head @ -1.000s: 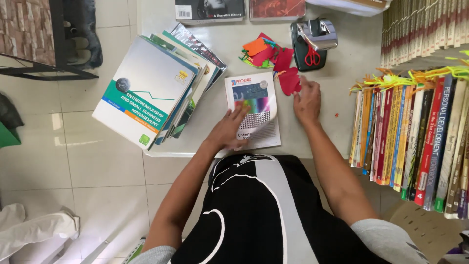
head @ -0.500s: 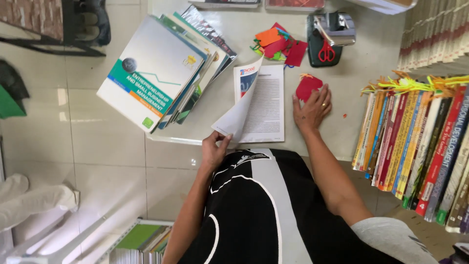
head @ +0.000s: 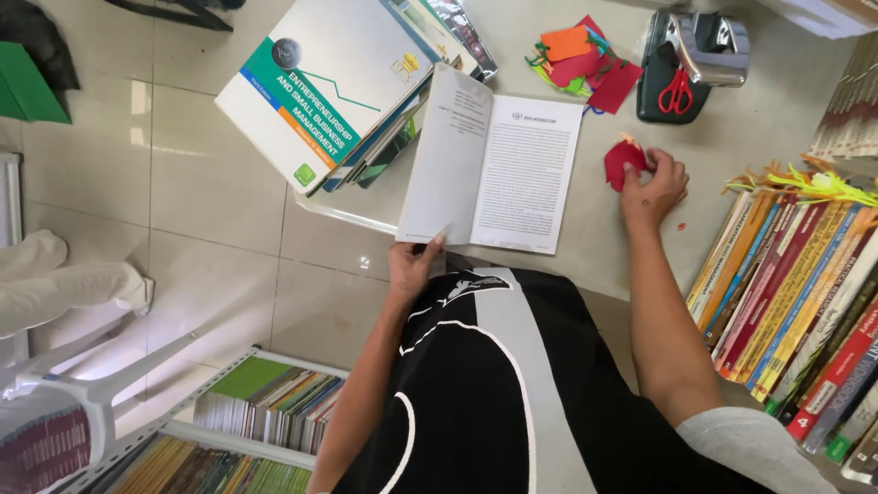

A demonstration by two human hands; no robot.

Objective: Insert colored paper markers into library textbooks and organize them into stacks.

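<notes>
A stack of textbooks (head: 338, 91) sits at ten o'clock, overhanging the tabletop (head: 777, 119) edge. Just right of it lies an open booklet (head: 494, 169). The left hand (head: 413, 265), at six o'clock of the booklet, has its grip clamped on the lower edge of the raised left page. At three o'clock, the right hand (head: 654, 187) presses a red paper piece (head: 622, 163) to the tabletop, fingers together on it. Coloured paper scraps (head: 581, 57) and red-handled scissors (head: 675, 91) lie at one o'clock.
</notes>
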